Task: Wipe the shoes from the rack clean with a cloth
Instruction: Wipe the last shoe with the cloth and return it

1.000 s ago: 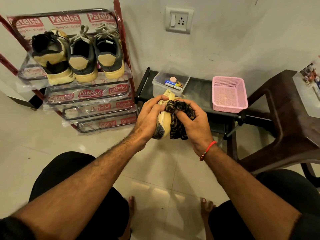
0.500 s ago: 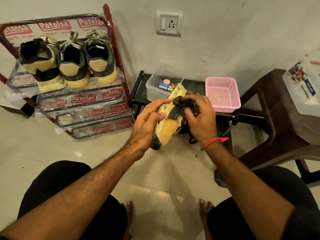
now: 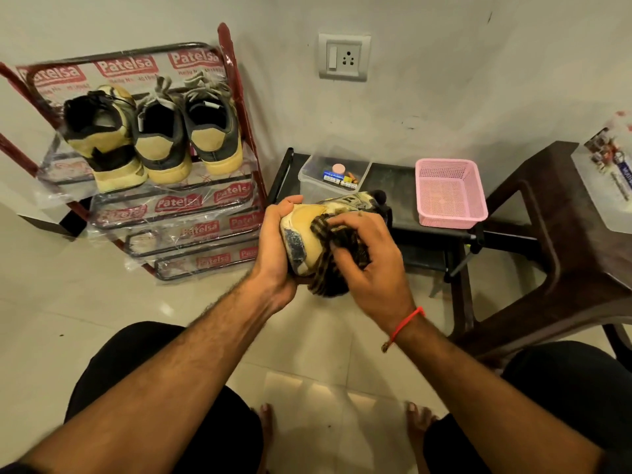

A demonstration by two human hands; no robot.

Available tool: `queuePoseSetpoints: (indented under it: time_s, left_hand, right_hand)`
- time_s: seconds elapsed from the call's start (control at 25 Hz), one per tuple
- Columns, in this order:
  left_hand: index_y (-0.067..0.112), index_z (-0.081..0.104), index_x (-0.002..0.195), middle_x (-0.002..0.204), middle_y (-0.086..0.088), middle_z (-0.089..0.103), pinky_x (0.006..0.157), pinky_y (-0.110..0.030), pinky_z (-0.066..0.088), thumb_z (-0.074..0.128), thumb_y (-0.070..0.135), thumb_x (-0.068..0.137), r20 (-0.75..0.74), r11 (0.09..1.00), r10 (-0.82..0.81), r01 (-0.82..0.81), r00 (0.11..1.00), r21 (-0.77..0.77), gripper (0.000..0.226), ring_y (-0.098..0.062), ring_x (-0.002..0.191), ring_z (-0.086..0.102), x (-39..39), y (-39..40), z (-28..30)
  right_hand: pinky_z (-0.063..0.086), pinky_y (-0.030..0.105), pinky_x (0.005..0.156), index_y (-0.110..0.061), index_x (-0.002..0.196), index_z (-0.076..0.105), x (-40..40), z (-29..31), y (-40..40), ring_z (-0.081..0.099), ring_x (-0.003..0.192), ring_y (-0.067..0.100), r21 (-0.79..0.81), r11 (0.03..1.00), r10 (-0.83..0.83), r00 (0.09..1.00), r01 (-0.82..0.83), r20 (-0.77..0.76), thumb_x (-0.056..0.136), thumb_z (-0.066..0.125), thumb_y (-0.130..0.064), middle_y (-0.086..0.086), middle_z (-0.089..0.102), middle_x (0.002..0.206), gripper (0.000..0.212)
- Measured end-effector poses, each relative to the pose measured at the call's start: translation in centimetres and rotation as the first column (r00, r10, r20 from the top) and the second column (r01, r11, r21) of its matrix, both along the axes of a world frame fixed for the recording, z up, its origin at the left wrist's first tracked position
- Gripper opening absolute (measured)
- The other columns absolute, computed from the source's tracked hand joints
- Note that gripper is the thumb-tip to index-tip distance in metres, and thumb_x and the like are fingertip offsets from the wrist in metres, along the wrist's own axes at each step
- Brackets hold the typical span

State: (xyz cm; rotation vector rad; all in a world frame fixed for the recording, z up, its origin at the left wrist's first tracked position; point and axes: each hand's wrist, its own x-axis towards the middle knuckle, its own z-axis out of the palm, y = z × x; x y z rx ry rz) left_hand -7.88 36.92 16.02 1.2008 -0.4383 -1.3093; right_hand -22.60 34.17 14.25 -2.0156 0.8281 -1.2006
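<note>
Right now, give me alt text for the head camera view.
The left hand holds a shoe while the right hand rubs it with a cloth. Three more shoes sit on a rack against the wall.

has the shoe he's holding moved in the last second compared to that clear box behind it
Yes. The shoe has been turned: a second ago it stood upright just under the clear box; now it lies tilted, its far end reaching right, toward the pink basket.

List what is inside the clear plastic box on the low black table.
The clear plastic box holds a round pink object, a few small batteries and other small bits too tiny to identify. Its near end is hidden behind the held yellow shoe.
</note>
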Motion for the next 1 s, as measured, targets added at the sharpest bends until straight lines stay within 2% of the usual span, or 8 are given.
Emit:
queuePoseSetpoints:
  time_s: [0.08, 0.2, 0.28, 0.36, 0.52, 0.68, 0.84, 1.0]
  left_hand:
    - [0.04, 0.074, 0.097, 0.103, 0.002, 0.076, 0.085, -0.057, 0.054, 0.044, 0.053, 0.099, 0.047, 0.992, -0.125, 0.126, 0.991, -0.024, 0.033, -0.023, 0.099, 0.07, -1.0, 0.7, 0.3]
    - [0.043, 0.049, 0.136, 0.135, -0.005, 0.06, 0.078, -0.066, 0.058, 0.054, 0.065, 0.089, 0.259, 0.961, -0.225, 0.258, 0.939, -0.101, 0.052, -0.029, 0.115, 0.067, -0.6, 0.9, -0.9]
    - [0.048, 0.026, 0.146, 0.145, -0.011, 0.046, 0.083, -0.062, 0.059, 0.07, 0.063, 0.079, 0.549, 0.916, -0.233, 0.371, 0.803, -0.154, 0.082, -0.036, 0.122, 0.061, 0.0, 0.6, -2.0]
    - [0.039, 0.018, 0.151, 0.144, -0.017, 0.043, 0.094, -0.058, 0.056, 0.084, 0.06, 0.073, 0.799, 0.879, -0.139, 0.445, 0.585, -0.173, 0.105, -0.04, 0.124, 0.057, 0.6, -0.1, -3.0]
    - [0.031, 0.025, 0.147, 0.139, -0.012, 0.047, 0.098, -0.042, 0.056, 0.082, 0.068, 0.068, 0.896, 0.846, 0.033, 0.465, 0.442, -0.261, 0.103, -0.023, 0.122, 0.058, 1.5, -0.2, -3.0]
    - [0.03, 0.032, 0.146, 0.14, 0.005, 0.049, 0.098, -0.037, 0.053, 0.067, 0.086, 0.065, 0.979, 0.926, 0.102, 0.344, 0.174, -0.157, 0.105, -0.011, 0.121, 0.054, 2.2, 0.3, -1.9]
    - [0.02, 0.041, 0.145, 0.136, 0.004, 0.052, 0.104, -0.037, 0.049, 0.068, 0.081, 0.069, 0.968, 0.915, 0.097, 0.361, 0.232, -0.178, 0.101, -0.009, 0.122, 0.052, 2.7, 0.2, -2.3]
    - [0.022, 0.041, 0.144, 0.134, 0.001, 0.057, 0.102, -0.042, 0.053, 0.063, 0.089, 0.065, 0.951, 0.916, 0.036, 0.37, 0.308, -0.154, 0.106, -0.014, 0.122, 0.057, 2.3, 0.4, -2.9]
  right_hand:
    - [0.047, 0.042, 0.104, -0.014, 0.119, 0.064, 0.0, 0.1, -1.4, 0.057, 0.116, 0.015, 0.122, 0.992, -0.034, 0.995, 0.022, 0.091, 0.091, 0.062, -0.007, 0.0, 0.06, 0.118, 0.029]
    - [0.049, 0.047, 0.102, -0.019, 0.119, 0.062, -0.3, 0.2, -1.9, 0.061, 0.116, 0.019, 0.267, 0.963, -0.048, 0.972, -0.015, 0.228, 0.095, 0.06, -0.009, 0.002, 0.064, 0.118, 0.026]
    - [0.053, 0.036, 0.096, -0.012, 0.121, 0.06, -0.5, 0.3, -1.6, 0.064, 0.111, 0.016, 0.395, 0.915, -0.077, 0.923, -0.085, 0.376, 0.097, 0.057, -0.002, 0.003, 0.066, 0.115, 0.026]
    - [0.054, 0.028, 0.087, -0.008, 0.122, 0.059, -0.7, 0.7, -1.8, 0.066, 0.106, 0.014, 0.464, 0.874, -0.096, 0.885, -0.144, 0.456, 0.098, 0.055, 0.001, 0.005, 0.067, 0.114, 0.026]
    - [0.054, 0.027, 0.086, -0.008, 0.121, 0.059, -0.5, 1.1, -2.2, 0.065, 0.107, 0.017, 0.456, 0.874, -0.081, 0.875, -0.168, 0.477, 0.097, 0.056, 0.001, 0.01, 0.067, 0.117, 0.026]
    - [0.053, 0.025, 0.086, -0.009, 0.119, 0.06, -0.6, 1.7, -2.0, 0.064, 0.11, 0.018, 0.4, 0.902, -0.017, 0.909, -0.166, 0.416, 0.097, 0.057, 0.002, 0.012, 0.064, 0.119, 0.025]
    - [0.044, 0.025, 0.1, -0.003, 0.115, 0.063, -0.6, 1.7, -1.2, 0.057, 0.114, 0.02, 0.061, 0.995, 0.067, 0.984, -0.078, 0.164, 0.09, 0.061, 0.009, 0.013, 0.059, 0.115, 0.027]
    - [0.047, 0.029, 0.1, -0.013, 0.117, 0.064, -0.4, 1.2, -2.6, 0.058, 0.114, 0.016, 0.137, 0.99, 0.006, 0.992, -0.023, 0.123, 0.092, 0.062, -0.004, 0.005, 0.059, 0.116, 0.027]
